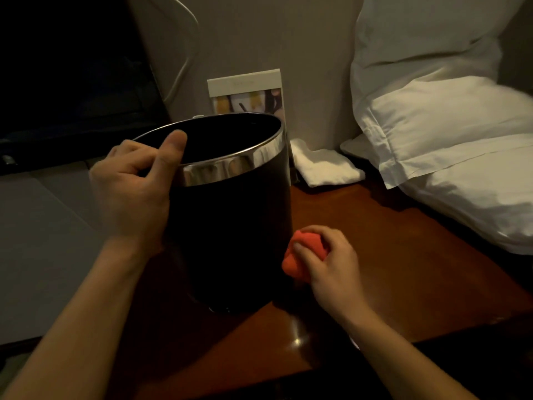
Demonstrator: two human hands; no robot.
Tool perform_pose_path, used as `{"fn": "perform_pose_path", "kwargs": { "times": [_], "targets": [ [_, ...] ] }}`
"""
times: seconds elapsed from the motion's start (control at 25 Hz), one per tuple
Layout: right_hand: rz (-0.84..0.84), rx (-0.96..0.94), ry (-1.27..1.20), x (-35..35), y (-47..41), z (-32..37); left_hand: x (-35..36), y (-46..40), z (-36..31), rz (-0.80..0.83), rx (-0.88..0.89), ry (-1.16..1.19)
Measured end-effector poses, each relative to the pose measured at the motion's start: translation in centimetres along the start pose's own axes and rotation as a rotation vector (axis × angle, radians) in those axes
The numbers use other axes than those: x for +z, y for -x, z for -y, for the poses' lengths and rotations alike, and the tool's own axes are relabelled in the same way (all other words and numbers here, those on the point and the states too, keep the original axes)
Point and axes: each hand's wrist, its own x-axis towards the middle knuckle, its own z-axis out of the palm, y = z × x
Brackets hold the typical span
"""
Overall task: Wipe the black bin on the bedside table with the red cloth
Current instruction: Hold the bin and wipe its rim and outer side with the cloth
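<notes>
Dim room, wooden table (389,241) beside white pillows (450,157); black bin (230,226) stood upright on it, its base lost in shadow, hiding part of a card (245,90) behind. Left hand (135,183) gripped the bin's chrome rim, thumb over the edge. Right hand (328,261) clutched the balled red cloth (300,255) against the bin's lower right side, cloth mostly covered by fingers.

Black bin and red cloth, on our bedside table

We record one round black bin (230,232) with a polished silver rim band, mouth open, standing slightly tilted on the reddish-brown wooden bedside table (403,255). We also record one red cloth (302,252), bunched into a small wad, low against the bin's right side near its lower wall; whether it touches the wall, we cannot tell.
</notes>
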Motion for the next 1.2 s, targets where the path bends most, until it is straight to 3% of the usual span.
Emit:
{"fn": "perform_pose_path", "kwargs": {
  "times": [0.2, 0.32, 0.48, 0.64, 0.72, 0.84, 0.96, 1.08, 1.2],
  "targets": [
    [0.084, -0.25, -0.126, -0.3, 0.4, 5.2, -1.3, -0.8, 1.4, 0.057, -0.097, 0.143],
    [0.136, -0.228, -0.026, 0.5, 2.1, 2.5, -1.3, -1.0, 1.4, 0.069, -0.095, 0.145],
    [0.248, -0.009, 0.013, 1.2, 4.1, -0.9, -1.3, -1.1, 1.2, 0.092, -0.071, 0.135],
    [0.13, -0.178, -0.029, 0.6, 2.0, 2.2, -1.3, -1.6, 1.0, 0.101, -0.132, 0.052],
    [0.102, -0.225, -0.095, 0.1, 1.2, 3.6, -1.2, -1.3, 0.8, 0.07, -0.06, -0.102],
    [0.077, -0.206, -0.094, 0.5, 1.6, 2.8, 1.0, 0.7, -2.0, 0.062, 0.196, -0.34],
    [0.162, -0.087, -0.038, 1.2, 3.1, 0.5, 3.6, 2.4, -4.4, 0.105, 0.239, -0.427],
    [0.255, -0.021, 0.05, 1.0, 3.4, -1.3, 2.9, 1.9, -3.8, 0.049, 0.213, -0.333],
    [0.199, -0.034, 0.108, 0.6, 1.5, -2.0, 0.2, 0.1, -1.2, 0.02, 0.086, -0.092]
  ]
}}
